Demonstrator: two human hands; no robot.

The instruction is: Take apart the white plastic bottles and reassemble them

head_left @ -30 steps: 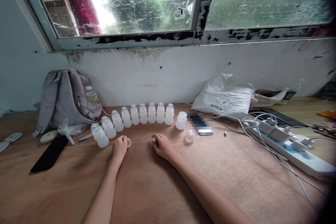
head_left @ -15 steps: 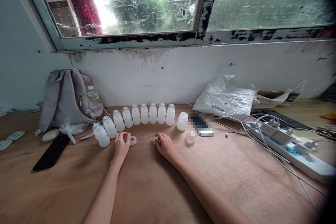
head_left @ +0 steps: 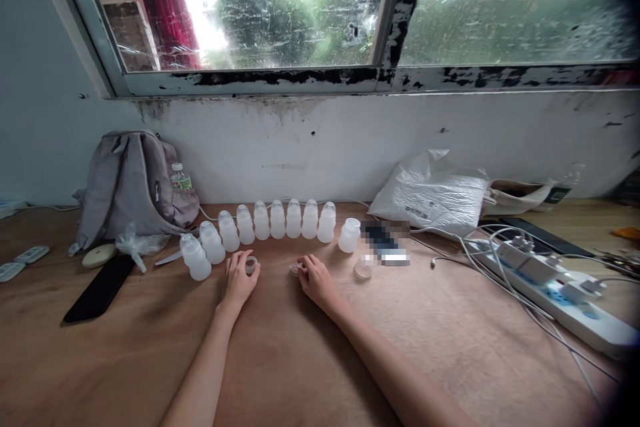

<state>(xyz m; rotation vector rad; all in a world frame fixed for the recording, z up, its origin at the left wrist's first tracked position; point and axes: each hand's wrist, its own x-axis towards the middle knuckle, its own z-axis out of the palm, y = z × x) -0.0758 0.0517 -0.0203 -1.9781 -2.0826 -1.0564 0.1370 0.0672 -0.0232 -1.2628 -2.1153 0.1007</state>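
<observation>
Clock ctr = gap btwn hands, 12 = twd window. L hand [head_left: 243, 273] at 9: thumb & fingers curved around clear ring [head_left: 251, 265] on table [head_left: 300, 353], can't tell if clamped. R hand [head_left: 306, 269] at 3: fingertips at 2nd ring [head_left: 294, 270], fingers partly hide it, pinched or just touching can't tell. Frosted btls: 10 total, upright, in an arc; 9 w/ clear domed tops [head_left: 277, 220] from 9 thru 12 to abt 1, plus 1 open btl [head_left: 349, 236] at 2. Clear cap [head_left: 363, 269], 1 pc, at 3. Writing: drink btl [head_left: 181, 178] in backpack [head_left: 130, 193] side pkt at 10 has green label, too sm. to read; dark print on silvery pkg [head_left: 430, 197] at 2, also illegible; 2nd drink btl [head_left: 556, 194] behind it, dk label, unreadable. 1 pwr strip [head_left: 600, 333] at 3, blue marks. 2 white flat pcs [head_left: 32, 254] far at 9.
</observation>
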